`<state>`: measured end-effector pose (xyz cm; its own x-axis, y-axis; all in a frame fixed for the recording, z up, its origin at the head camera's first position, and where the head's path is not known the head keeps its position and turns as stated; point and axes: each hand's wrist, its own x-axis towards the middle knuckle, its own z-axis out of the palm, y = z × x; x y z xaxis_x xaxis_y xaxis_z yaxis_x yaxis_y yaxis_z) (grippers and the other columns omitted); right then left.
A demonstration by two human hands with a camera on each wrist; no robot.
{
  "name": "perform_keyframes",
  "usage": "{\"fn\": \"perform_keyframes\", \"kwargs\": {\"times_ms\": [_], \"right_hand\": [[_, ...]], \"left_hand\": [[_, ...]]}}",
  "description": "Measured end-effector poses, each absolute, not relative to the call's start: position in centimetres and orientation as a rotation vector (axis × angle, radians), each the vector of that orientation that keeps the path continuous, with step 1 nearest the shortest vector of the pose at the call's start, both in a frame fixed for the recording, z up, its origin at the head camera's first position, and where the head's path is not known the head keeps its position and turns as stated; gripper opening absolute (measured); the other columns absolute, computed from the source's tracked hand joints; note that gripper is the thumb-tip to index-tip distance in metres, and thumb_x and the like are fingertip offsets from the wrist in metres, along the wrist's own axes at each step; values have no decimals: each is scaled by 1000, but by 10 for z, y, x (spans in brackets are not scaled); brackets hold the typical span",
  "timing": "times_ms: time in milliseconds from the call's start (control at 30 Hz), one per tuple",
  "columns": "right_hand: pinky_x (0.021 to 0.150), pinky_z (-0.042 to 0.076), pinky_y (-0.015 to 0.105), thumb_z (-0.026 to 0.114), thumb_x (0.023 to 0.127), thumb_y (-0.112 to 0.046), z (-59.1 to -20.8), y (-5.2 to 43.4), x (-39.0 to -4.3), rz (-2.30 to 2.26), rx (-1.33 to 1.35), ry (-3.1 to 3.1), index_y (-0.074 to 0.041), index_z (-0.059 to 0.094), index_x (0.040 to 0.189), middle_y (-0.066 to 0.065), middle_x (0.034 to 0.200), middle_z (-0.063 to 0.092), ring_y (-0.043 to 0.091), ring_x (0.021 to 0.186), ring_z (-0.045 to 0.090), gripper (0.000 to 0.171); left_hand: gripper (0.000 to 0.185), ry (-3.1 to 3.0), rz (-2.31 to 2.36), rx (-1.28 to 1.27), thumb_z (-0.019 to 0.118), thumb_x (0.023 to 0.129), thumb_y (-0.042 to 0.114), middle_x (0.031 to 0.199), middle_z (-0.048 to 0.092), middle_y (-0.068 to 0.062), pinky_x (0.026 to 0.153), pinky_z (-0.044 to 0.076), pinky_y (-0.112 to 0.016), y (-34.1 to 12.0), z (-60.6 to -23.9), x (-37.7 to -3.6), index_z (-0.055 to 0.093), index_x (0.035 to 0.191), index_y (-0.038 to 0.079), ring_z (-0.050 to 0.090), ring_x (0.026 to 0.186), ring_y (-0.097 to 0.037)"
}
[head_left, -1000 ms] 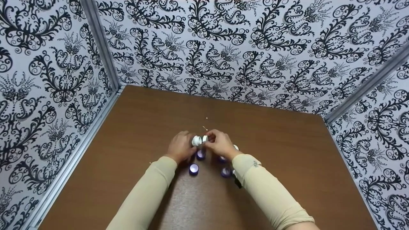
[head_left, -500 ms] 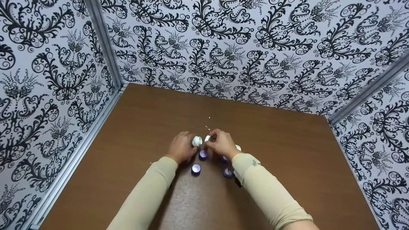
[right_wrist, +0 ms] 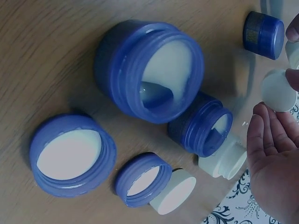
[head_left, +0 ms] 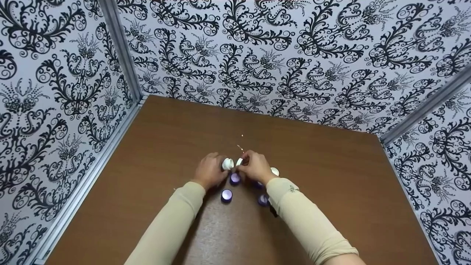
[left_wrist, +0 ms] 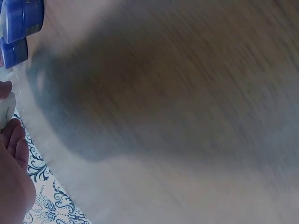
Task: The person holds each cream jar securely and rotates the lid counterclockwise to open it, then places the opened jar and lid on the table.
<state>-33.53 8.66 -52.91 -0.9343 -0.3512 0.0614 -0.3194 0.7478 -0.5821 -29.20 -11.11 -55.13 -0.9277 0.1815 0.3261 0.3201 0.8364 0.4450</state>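
Brown surface (head_left: 154, 154) carries it all near its middle. Left hand (head_left: 209, 171) grips a small white jar (head_left: 227, 163); right hand (head_left: 255, 167) pinches a white lid (head_left: 239, 161) just beside it. Blue jars (right_wrist: 149, 70) and lids (right_wrist: 72, 156) lie below, toward the near edge.

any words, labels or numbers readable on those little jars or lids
None can be read.
The small blue capped jar carries a dark label band on its side, too blurred to read.
The blue jars in the left wrist view show a pale mark at the frame edge, cut off and blurred.
The white lids are blank.
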Motion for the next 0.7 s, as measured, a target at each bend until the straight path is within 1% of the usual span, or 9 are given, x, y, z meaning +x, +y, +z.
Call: {"fn": "perform_keyframes", "kwargs": {"times_ms": [233,400,600,700], "right_hand": [[81,51,39,81,77,-25,-531,80,-337,-834,-577,2930,-6,68,101,8,95,69,23,88,64,33],[82,51,39,83,78,-26,-532,77,-337,-816,-553,2919,-6,68,103,9,96,69,25,89,63,36],[78,50,40,84,77,-29,-533,75,-337,-803,-492,2930,-10,68,100,5,92,68,23,87,62,34],[76,50,40,84,76,-28,-532,73,-337,-817,-486,2932,-10,67,99,3,88,67,23,84,62,34]], "left_hand": [[35,-2745,-734,-381,80,76,25,106,67,-14,90,49,-47,-116,-555,-291,73,106,7,63,104,-32],[35,-2741,-738,-389,79,77,25,104,67,-13,89,50,-46,-118,-556,-291,73,106,7,63,101,-32],[34,-2728,-724,-399,80,76,24,101,67,-12,87,51,-46,-118,-558,-291,72,104,6,63,99,-32],[35,-2716,-719,-397,80,75,24,101,67,-12,87,51,-46,-119,-559,-291,72,104,6,63,99,-32]]}}
